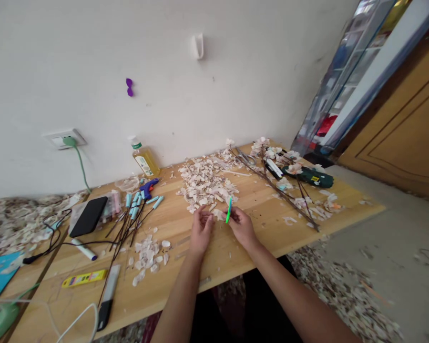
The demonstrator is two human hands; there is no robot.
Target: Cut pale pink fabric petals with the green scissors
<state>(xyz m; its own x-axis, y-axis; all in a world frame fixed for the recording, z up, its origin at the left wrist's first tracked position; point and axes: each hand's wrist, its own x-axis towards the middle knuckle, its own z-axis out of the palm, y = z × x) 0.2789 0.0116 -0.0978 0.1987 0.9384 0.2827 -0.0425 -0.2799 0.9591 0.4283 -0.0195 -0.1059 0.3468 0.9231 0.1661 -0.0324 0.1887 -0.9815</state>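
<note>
My left hand (201, 229) rests on the wooden table (186, 271), its fingers curled around a small pale shell piece. Close beside it, my right hand (240, 224) pinches a small green tool (229, 210) that points upward. A big heap of pale shell fragments (207, 181) lies just beyond both hands. A smaller cluster of shell pieces (148, 255) sits to the left of my left hand.
Dark stems with blue tips (134, 214), a blue glue gun (149, 187), a black phone (88, 216), an oil bottle (145, 159) and a yellow box (84, 277) lie at left. Shell-flower branches (282, 186) and a dark green tool (309, 176) lie at right. Shell debris covers the floor.
</note>
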